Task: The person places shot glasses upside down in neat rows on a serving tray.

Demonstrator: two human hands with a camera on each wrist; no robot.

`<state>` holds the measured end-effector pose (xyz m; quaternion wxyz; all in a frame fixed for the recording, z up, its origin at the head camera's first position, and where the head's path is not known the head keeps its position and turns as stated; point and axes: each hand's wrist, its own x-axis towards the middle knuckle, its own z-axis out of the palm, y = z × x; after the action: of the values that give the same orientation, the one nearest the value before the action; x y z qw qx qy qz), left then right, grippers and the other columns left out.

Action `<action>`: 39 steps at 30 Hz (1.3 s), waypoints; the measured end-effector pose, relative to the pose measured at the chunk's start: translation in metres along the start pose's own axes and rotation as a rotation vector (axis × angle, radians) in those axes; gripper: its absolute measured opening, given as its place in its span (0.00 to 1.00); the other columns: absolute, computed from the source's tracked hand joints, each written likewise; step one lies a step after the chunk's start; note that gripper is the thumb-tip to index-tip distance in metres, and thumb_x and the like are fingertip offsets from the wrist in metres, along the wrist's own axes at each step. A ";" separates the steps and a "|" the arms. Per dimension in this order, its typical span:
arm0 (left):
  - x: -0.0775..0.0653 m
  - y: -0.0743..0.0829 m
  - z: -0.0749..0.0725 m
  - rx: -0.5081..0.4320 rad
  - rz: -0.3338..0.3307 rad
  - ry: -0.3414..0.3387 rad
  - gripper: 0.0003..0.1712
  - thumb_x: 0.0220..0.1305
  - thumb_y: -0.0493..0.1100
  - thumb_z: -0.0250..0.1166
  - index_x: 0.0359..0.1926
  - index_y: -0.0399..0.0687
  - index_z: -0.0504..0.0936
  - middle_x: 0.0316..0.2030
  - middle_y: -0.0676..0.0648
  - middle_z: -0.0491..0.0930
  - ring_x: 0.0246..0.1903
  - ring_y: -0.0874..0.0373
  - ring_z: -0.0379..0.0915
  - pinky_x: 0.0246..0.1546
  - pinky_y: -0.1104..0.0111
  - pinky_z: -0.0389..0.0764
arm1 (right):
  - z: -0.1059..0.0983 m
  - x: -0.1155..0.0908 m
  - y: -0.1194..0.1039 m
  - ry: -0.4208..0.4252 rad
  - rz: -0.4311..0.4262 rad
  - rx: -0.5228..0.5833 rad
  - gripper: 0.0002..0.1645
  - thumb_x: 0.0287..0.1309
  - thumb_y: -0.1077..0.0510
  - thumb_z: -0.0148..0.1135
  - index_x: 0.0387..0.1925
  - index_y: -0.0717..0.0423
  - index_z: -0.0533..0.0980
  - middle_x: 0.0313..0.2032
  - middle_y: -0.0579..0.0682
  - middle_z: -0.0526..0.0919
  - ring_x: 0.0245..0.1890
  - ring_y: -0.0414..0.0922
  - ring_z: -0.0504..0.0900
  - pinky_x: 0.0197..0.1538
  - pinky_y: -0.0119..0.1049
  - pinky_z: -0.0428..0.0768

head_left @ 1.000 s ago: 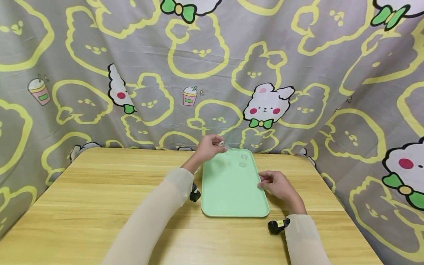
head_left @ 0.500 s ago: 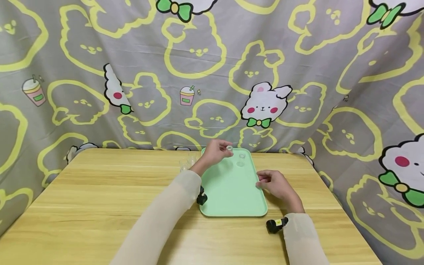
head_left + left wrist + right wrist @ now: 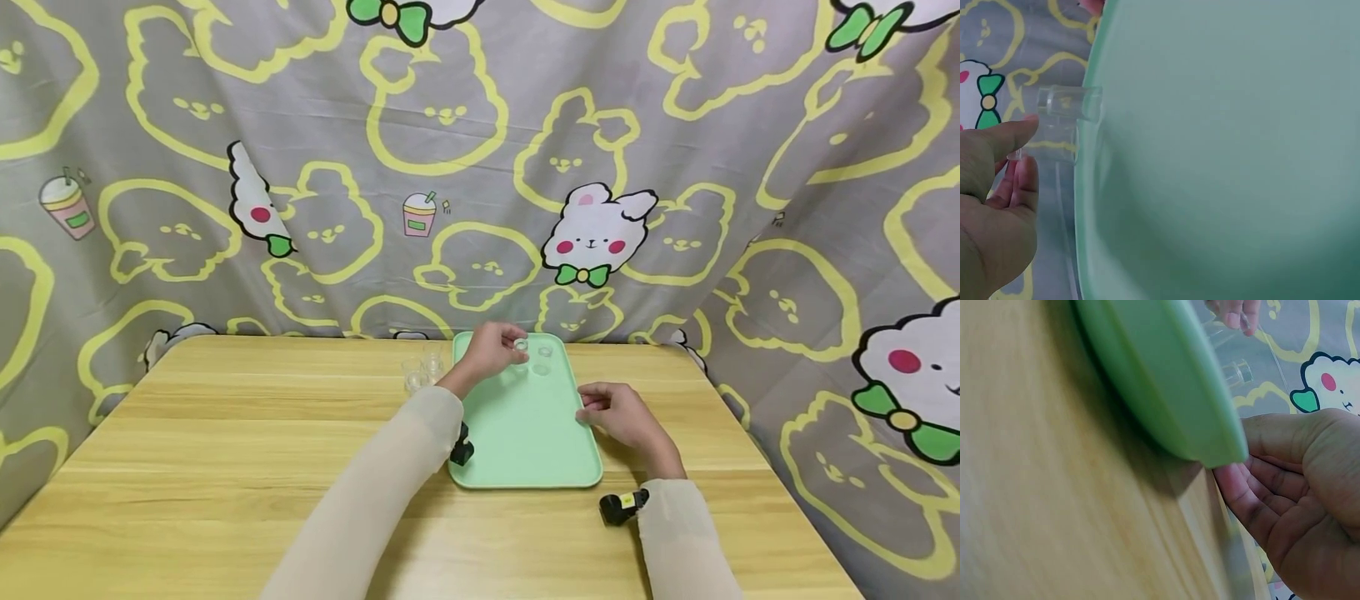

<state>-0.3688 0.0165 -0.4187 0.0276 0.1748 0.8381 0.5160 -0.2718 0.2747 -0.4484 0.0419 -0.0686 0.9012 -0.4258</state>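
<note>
My left hand (image 3: 491, 348) is over the far end of a pale green tray (image 3: 525, 450). Its thumb and fingertips pinch a small clear cup (image 3: 1050, 142) by the narrower end, with the wider end at the tray. Beside it, a second clear cup (image 3: 543, 360) stands on the tray, narrower end up; in the left wrist view this cup (image 3: 1071, 103) overlaps the held one. My right hand (image 3: 622, 414) grips the tray's right rim; in the right wrist view the fingers (image 3: 1254, 497) curl under its edge (image 3: 1222, 440).
Several more clear cups (image 3: 422, 373) stand on the wooden table (image 3: 225, 450) left of the tray, close to my left forearm. A patterned curtain (image 3: 480, 192) hangs right behind the table's far edge. A black wrist camera (image 3: 622, 507) sits at my right sleeve.
My left hand has moved right and slightly nearer with its cup, lowering it beside the cup on the tray. The cups on the left have come out from behind the arm. My right hand keeps its grip.
</note>
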 end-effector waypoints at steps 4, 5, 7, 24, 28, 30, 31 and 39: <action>0.002 -0.001 0.002 0.015 0.008 0.009 0.18 0.59 0.35 0.76 0.51 0.40 0.88 0.38 0.48 0.84 0.39 0.57 0.78 0.38 0.68 0.80 | -0.001 0.001 0.000 -0.002 -0.013 -0.006 0.27 0.64 0.62 0.70 0.62 0.68 0.76 0.47 0.55 0.84 0.45 0.48 0.81 0.48 0.40 0.81; 0.003 -0.001 0.003 0.020 0.013 0.009 0.18 0.59 0.35 0.76 0.51 0.40 0.88 0.38 0.48 0.84 0.39 0.57 0.78 0.38 0.68 0.80 | -0.002 0.002 0.000 0.000 -0.013 -0.007 0.27 0.64 0.62 0.70 0.62 0.68 0.76 0.47 0.55 0.84 0.45 0.48 0.81 0.48 0.40 0.81; 0.004 -0.002 0.004 0.026 0.019 0.009 0.17 0.59 0.35 0.76 0.50 0.41 0.88 0.38 0.47 0.85 0.39 0.57 0.78 0.38 0.68 0.80 | -0.003 0.001 -0.001 0.001 -0.013 -0.008 0.27 0.64 0.62 0.70 0.62 0.68 0.76 0.47 0.55 0.84 0.45 0.48 0.81 0.48 0.40 0.82; 0.002 -0.001 0.012 0.090 -0.038 0.006 0.19 0.59 0.35 0.76 0.52 0.41 0.87 0.44 0.46 0.85 0.46 0.54 0.79 0.49 0.64 0.81 | 0.000 0.001 -0.004 0.004 -0.004 0.008 0.26 0.63 0.63 0.70 0.61 0.69 0.77 0.46 0.56 0.84 0.44 0.48 0.81 0.47 0.38 0.82; 0.004 -0.005 0.012 0.091 -0.041 0.008 0.19 0.59 0.34 0.76 0.53 0.40 0.86 0.46 0.45 0.85 0.48 0.53 0.80 0.51 0.64 0.81 | 0.000 0.002 -0.003 0.009 -0.010 0.003 0.26 0.63 0.64 0.70 0.60 0.69 0.77 0.46 0.56 0.85 0.44 0.48 0.82 0.47 0.39 0.82; 0.005 -0.007 0.013 0.083 -0.046 0.005 0.19 0.59 0.34 0.76 0.52 0.40 0.86 0.45 0.45 0.85 0.48 0.53 0.80 0.50 0.64 0.81 | 0.000 0.002 -0.003 0.007 -0.010 0.000 0.26 0.63 0.63 0.70 0.60 0.69 0.77 0.46 0.56 0.84 0.44 0.48 0.81 0.47 0.39 0.82; 0.006 -0.008 0.013 0.080 -0.047 0.007 0.19 0.59 0.35 0.76 0.51 0.40 0.87 0.44 0.45 0.85 0.47 0.53 0.80 0.49 0.64 0.82 | 0.001 0.002 -0.003 0.007 -0.009 0.001 0.26 0.63 0.63 0.70 0.61 0.69 0.77 0.46 0.56 0.84 0.44 0.48 0.81 0.47 0.39 0.82; 0.008 -0.012 0.015 0.041 -0.052 0.016 0.18 0.58 0.34 0.77 0.49 0.39 0.87 0.42 0.45 0.85 0.45 0.53 0.81 0.47 0.66 0.82 | 0.001 0.001 -0.003 0.009 0.002 0.009 0.26 0.64 0.63 0.70 0.61 0.69 0.77 0.47 0.57 0.84 0.45 0.48 0.81 0.47 0.39 0.82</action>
<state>-0.3762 0.0270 -0.4350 0.0309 0.1494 0.8530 0.4990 -0.2721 0.2719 -0.4465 0.0388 -0.0656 0.8996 -0.4300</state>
